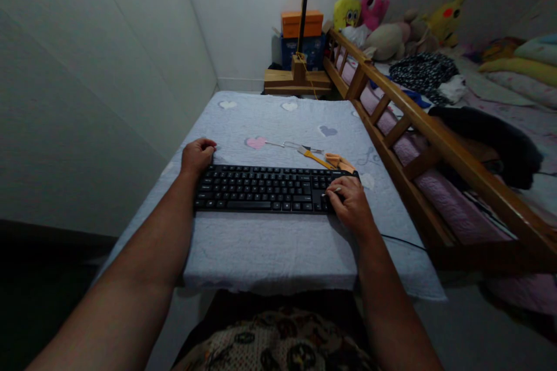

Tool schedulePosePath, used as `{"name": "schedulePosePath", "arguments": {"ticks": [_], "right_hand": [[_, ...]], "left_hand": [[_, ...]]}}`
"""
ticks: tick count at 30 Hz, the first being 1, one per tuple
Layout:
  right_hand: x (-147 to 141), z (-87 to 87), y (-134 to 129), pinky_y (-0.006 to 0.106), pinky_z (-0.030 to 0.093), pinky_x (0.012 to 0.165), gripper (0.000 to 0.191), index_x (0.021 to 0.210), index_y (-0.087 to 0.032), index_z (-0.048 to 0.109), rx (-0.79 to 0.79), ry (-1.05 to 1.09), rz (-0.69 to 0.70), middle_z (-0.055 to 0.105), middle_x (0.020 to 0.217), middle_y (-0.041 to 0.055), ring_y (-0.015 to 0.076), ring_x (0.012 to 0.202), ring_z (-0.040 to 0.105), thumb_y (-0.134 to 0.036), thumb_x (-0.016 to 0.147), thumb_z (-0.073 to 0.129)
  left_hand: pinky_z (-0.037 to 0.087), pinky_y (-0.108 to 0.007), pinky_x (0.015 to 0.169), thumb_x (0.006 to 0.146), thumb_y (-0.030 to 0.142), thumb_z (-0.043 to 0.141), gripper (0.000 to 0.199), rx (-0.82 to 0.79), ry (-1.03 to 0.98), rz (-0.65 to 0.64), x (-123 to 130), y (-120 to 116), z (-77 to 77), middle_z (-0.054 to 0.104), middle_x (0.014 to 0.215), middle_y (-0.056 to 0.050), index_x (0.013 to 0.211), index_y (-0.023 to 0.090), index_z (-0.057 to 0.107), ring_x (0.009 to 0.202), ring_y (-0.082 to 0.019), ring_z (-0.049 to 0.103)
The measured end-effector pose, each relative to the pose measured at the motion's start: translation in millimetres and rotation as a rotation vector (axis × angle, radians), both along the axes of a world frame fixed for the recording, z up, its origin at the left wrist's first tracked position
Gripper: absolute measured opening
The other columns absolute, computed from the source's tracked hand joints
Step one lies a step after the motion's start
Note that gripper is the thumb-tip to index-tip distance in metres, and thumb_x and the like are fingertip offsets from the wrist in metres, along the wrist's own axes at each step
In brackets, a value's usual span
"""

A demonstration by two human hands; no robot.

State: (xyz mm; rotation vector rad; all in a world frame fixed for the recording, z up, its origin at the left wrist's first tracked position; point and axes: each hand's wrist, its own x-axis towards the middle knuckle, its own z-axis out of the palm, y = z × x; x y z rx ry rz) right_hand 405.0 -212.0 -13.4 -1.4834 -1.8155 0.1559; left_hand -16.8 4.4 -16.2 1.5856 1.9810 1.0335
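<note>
One black keyboard point(256, 188) lies flat on the desk point(270, 249). The right hand point(354, 204) pinches a thin white stick point(324, 195) at its right-end keys, work seemingly under way; how much is done or left is unclear. The left hand point(195, 157) is by the far left corner, fingers curled, grip uncertain. The brush point(319, 159) lies beyond, unheld.

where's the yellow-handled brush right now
In the head view, right of centre, the brush lies on the cloth just beyond the keyboard, beside the orange cloth.
</note>
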Motion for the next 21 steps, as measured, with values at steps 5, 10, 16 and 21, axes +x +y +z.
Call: {"name": "schedulePosePath", "arguments": {"ticks": [5, 10, 16, 21], "right_hand": [[-1.6, 0.5, 0.8, 0.053, 0.05, 0.102, 0.023, 0.088, -0.027, 0.079, -0.011, -0.006, 0.038, 0.079, 0.1, 0.0089, 0.0313, 0.105, 0.066, -0.022, 0.104, 0.063], [2.8, -0.4, -0.4, 0.053, 0.05, 0.102, 0.023, 0.085, -0.027, 0.077, 0.022, 0.014, -0.011, 0.078, 0.097, 0.0088, 0.0315, 0.104, 0.067, -0.022, 0.102, 0.063], [6.7, -0.6, -3.3, 0.052, 0.049, 0.099, 0.022, 0.082, -0.028, 0.073, 0.031, 0.019, -0.054, 0.078, 0.095, 0.0078, 0.031, 0.102, 0.067, -0.021, 0.1, 0.063], [7.3, 2.0, -6.1, 0.051, 0.049, 0.099, 0.02, 0.08, -0.028, 0.07, 0.008, 0.032, -0.035, 0.078, 0.092, 0.0069, 0.0303, 0.1, 0.067, -0.021, 0.097, 0.064]], "left_hand": [[0.06, -0.036, 0.096, 0.072, 0.024, 0.067, 0.013, 0.004, 0.002, 0.003, 0.7, -1.1, 1.1, 0.079, 0.084, -0.004, 0.082, 0.024, 0.076, 0.095, -0.028, 0.074], [0.06, -0.037, 0.098, 0.072, 0.024, 0.067, 0.013, 0.005, -0.003, 0.006, 1.4, -0.8, 0.5, 0.08, 0.087, -0.004, 0.082, 0.024, 0.076, 0.095, -0.028, 0.075], [0.06, -0.038, 0.099, 0.07, 0.023, 0.067, 0.013, 0.01, 0.005, 0.018, 1.7, 0.9, -0.9, 0.08, 0.086, -0.004, 0.08, 0.025, 0.075, 0.096, -0.029, 0.076], [0.06, -0.038, 0.097, 0.07, 0.022, 0.068, 0.011, 0.009, 0.021, 0.014, 2.6, -0.6, 1.7, 0.078, 0.081, -0.004, 0.078, 0.026, 0.074, 0.096, -0.029, 0.075]]}}
